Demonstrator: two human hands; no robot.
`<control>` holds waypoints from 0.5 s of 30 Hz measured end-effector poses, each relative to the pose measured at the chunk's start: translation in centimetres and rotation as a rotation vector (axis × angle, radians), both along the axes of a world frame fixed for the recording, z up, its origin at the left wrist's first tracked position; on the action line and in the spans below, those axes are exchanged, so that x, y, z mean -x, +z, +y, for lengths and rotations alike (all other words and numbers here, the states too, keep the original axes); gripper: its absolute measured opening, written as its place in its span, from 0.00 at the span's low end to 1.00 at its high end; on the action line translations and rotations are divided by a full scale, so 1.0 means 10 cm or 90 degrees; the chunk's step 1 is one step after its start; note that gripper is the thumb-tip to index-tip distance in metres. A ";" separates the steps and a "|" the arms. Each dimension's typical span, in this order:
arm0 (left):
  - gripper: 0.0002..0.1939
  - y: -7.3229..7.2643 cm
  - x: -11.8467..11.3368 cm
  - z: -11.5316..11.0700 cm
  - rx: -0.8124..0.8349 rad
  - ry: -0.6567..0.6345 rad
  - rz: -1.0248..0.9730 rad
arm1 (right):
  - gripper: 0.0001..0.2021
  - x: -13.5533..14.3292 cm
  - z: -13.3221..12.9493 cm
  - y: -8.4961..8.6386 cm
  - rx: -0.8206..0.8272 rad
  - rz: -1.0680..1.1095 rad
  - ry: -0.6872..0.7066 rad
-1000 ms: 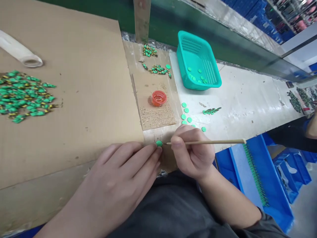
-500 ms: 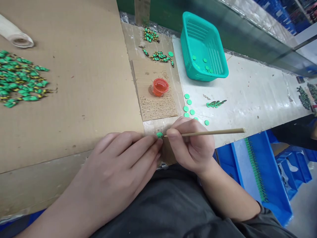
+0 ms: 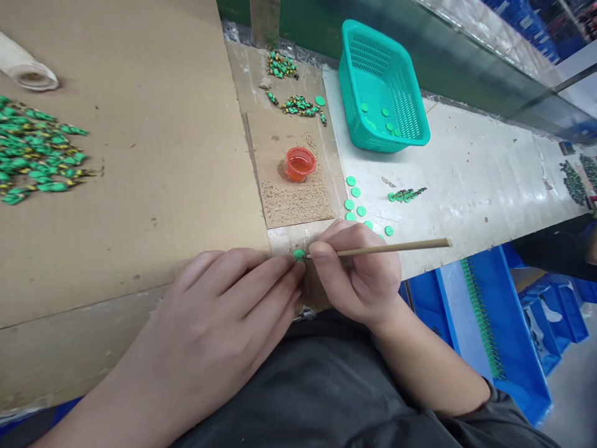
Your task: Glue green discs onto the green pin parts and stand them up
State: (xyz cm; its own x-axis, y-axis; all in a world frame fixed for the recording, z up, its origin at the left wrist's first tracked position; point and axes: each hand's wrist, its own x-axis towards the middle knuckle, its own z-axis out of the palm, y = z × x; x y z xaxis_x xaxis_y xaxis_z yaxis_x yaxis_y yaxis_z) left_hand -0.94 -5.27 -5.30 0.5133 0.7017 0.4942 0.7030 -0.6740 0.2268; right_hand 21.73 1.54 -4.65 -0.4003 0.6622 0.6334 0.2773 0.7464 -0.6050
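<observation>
Near the table's front edge, my left hand (image 3: 237, 298) pinches a small green piece (image 3: 299, 255) at its fingertips. My right hand (image 3: 359, 267) is closed around a thin wooden stick (image 3: 396, 247), whose tip touches or almost touches the green piece. Beyond my hands a small red cup (image 3: 300, 163) of liquid stands on a piece of cardboard (image 3: 275, 140) strewn with tiny grains. Several green button-like discs (image 3: 361, 211) lie to the right of the cardboard. A short row of green pieces with dark tips (image 3: 407, 195) lies farther right.
A teal basket (image 3: 385, 146) holding several green discs stands at the back. Green and yellow pieces (image 3: 40, 149) are heaped at the left, below a rolled sheet (image 3: 30, 68). Smaller piles (image 3: 281, 65) lie behind the cup. Blue trays (image 3: 508, 336) stand below the table at the right.
The stick and my right hand have shifted slightly left, and the stick's far end has moved a little left and up. My left hand still holds the green piece. The view has shifted slightly.
</observation>
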 end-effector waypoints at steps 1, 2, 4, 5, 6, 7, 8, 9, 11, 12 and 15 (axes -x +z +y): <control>0.13 0.00 0.00 0.00 -0.002 0.002 0.000 | 0.13 0.00 0.00 0.00 0.001 0.001 0.000; 0.13 0.00 -0.01 0.00 -0.004 0.003 0.001 | 0.13 0.00 0.00 0.00 0.003 0.002 0.002; 0.13 -0.01 -0.02 0.01 -0.007 0.004 0.005 | 0.12 0.00 -0.01 0.00 0.005 0.002 0.002; 0.13 -0.01 -0.02 0.01 -0.007 0.006 0.007 | 0.12 0.00 -0.01 0.00 0.006 0.001 -0.002; 0.13 -0.01 -0.02 0.00 -0.005 0.006 0.009 | 0.12 0.00 -0.01 0.00 0.007 0.000 -0.008; 0.14 -0.01 -0.02 0.00 -0.004 0.008 0.009 | 0.12 -0.01 -0.02 0.00 0.007 0.001 -0.015; 0.14 -0.01 -0.02 0.00 -0.003 0.008 0.010 | 0.12 -0.01 -0.02 0.00 0.009 0.006 -0.020; 0.14 -0.01 -0.02 0.00 -0.003 0.008 0.011 | 0.12 -0.01 -0.03 0.00 0.012 0.015 -0.021; 0.14 0.00 -0.01 -0.01 -0.003 0.008 0.014 | 0.12 -0.01 -0.03 -0.01 0.027 0.052 -0.025; 0.14 0.00 -0.01 -0.01 -0.003 0.008 0.018 | 0.11 -0.01 -0.03 -0.01 0.039 0.079 -0.036; 0.14 0.01 -0.01 -0.01 -0.009 0.011 0.027 | 0.10 0.01 -0.02 0.00 0.070 0.163 -0.106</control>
